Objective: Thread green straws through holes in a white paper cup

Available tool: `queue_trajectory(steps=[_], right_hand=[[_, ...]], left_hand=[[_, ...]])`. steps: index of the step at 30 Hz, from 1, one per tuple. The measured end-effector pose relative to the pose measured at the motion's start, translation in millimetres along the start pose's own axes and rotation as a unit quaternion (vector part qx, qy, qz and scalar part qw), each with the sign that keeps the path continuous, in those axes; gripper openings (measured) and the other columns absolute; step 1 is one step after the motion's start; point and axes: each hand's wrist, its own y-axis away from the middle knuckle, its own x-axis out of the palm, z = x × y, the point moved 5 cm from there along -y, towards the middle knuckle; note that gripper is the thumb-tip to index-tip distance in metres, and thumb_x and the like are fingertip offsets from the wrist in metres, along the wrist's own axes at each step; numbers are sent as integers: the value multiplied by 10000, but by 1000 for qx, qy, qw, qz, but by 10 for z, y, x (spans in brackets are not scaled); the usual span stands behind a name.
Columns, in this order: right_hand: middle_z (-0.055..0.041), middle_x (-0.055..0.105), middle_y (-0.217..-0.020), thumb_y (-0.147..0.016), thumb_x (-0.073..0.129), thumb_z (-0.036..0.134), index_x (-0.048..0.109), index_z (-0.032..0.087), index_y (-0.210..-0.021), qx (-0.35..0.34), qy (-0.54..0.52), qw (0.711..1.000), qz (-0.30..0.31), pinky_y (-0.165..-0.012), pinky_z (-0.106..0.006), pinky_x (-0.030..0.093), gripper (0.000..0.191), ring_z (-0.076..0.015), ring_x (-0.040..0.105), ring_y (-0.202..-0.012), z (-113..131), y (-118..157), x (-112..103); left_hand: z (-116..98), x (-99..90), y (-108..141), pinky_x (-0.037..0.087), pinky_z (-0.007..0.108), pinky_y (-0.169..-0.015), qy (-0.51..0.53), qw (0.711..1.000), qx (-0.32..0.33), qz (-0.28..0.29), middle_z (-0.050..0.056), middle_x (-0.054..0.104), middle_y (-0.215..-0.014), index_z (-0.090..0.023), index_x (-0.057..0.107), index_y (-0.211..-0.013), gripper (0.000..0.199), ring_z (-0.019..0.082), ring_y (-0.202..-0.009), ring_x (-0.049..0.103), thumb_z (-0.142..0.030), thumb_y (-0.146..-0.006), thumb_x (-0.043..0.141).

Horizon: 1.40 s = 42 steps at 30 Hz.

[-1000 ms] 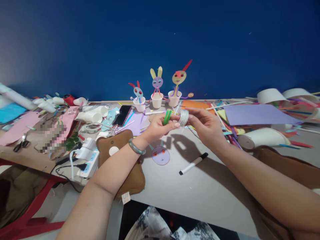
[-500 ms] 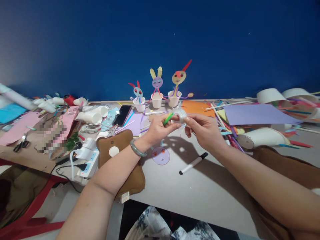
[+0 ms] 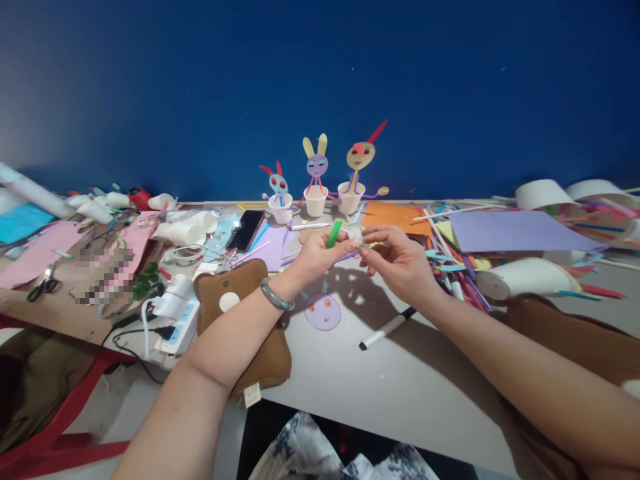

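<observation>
Tape looks kinda whitish, see-through, pinched in the right hand; left hand, half curled, holds a green roll.

No legible text; cushion tag perhaps printed.

At your left hand: green ring-shaped band. At your right hand: translucent whitish roll. Below your hands, 7 o'clock: round lilac paper face, orange eyes; 5 o'clock: white cylindrical marker, black ends. 12 o'clock: plain deep-blue wall.
</observation>
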Motion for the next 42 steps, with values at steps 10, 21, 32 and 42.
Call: queue_trajectory(steps=[10,21,32,42], right_hand=[[-19,647,-960,-835,745,560,577,234,-971,60,-74,995,20,-573,-299,634,391,-155,709,-722,-83,33,84],[21,654,-831,-728,854,519,574,227,-863,86,-130,988,15,-593,-315,617,426,-152,712,-647,-81,16,66],[30,660,-782,-722,858,434,582,226,-855,125,-141,982,-12,-615,-315,624,370,-141,694,-638,-125,41,80],[39,671,-782,-684,857,343,587,215,-811,160,-182,970,-29,-649,-352,646,324,-130,689,-607,-131,51,108]], left_hand=[[3,10,-1,245,213,-445,21,1000,19,1,-76,426,-529,-166,548,-654,529,32,-470,345,-623,-696,811],[15,49,26,237,205,-438,32,999,7,17,-73,442,-522,-159,546,-642,515,22,-447,331,-596,-725,807],[7,49,30,217,210,-424,32,999,2,5,-82,432,-506,-163,540,-635,527,19,-426,312,-613,-711,802],[33,34,33,187,215,-417,44,999,-29,-11,-93,414,-499,-171,508,-625,519,14,-411,292,-584,-703,812]])
